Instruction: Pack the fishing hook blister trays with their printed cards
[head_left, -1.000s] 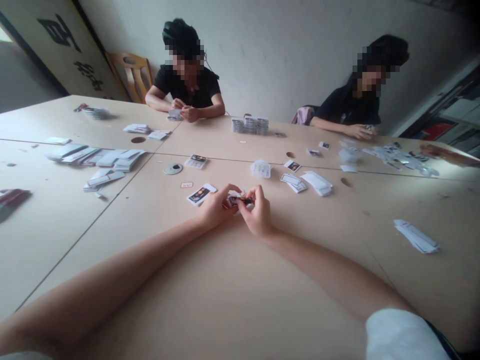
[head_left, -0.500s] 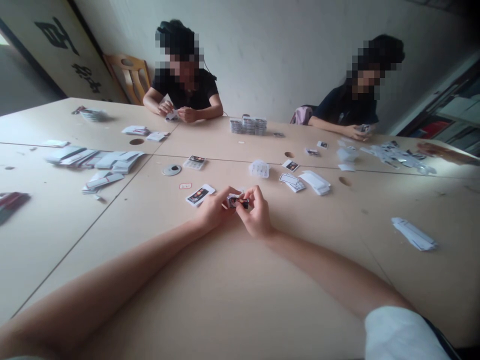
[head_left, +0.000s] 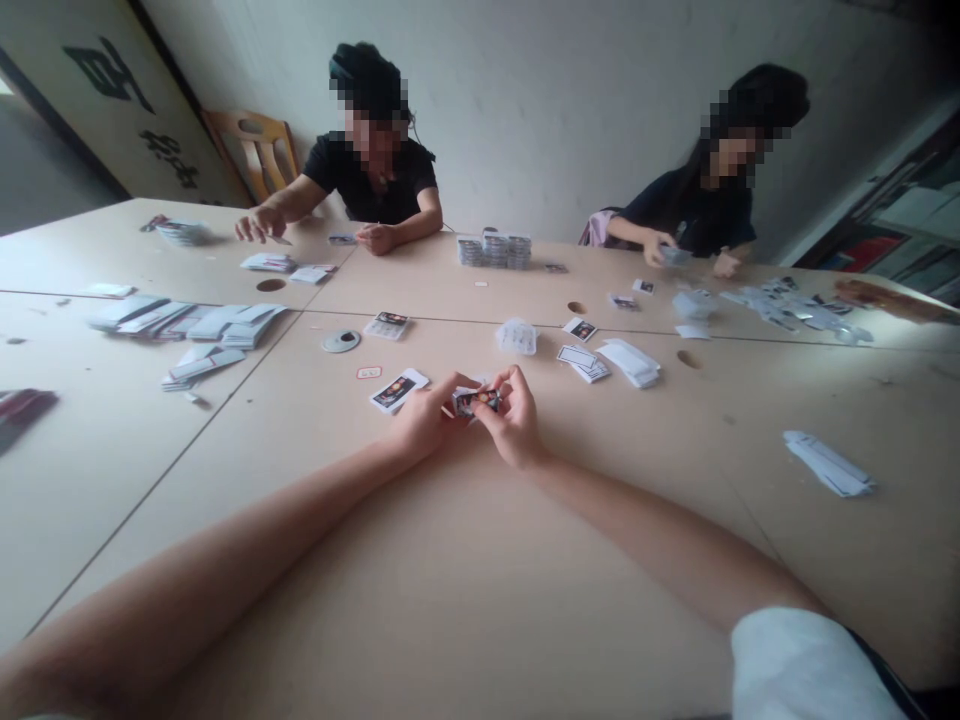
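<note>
Both my hands meet over the middle of the table around a small box with a dark printed card (head_left: 477,401) on its face. My left hand (head_left: 433,420) grips its left end, fingers curled round it. On the right end, my right hand (head_left: 514,418) holds it between thumb and fingers, the thumb lying over the print. The fingers cover parts of it, and its underside is hidden. Just left of my left hand lies a stack of printed cards (head_left: 397,390). Beyond my hands stands a clear plastic container (head_left: 517,336).
Two people sit across the table (head_left: 480,600). White card piles lie at left (head_left: 195,318) and right (head_left: 631,362), with a strip bundle (head_left: 829,463) further right. Stacked small boxes (head_left: 495,249) stand at the far edge. A cable-hole cover (head_left: 341,341) lies left of centre.
My hands stay in place, and more of the printed face now shows. The left person's hand has reached out sideways; the right person has moved a clear box leftward.
</note>
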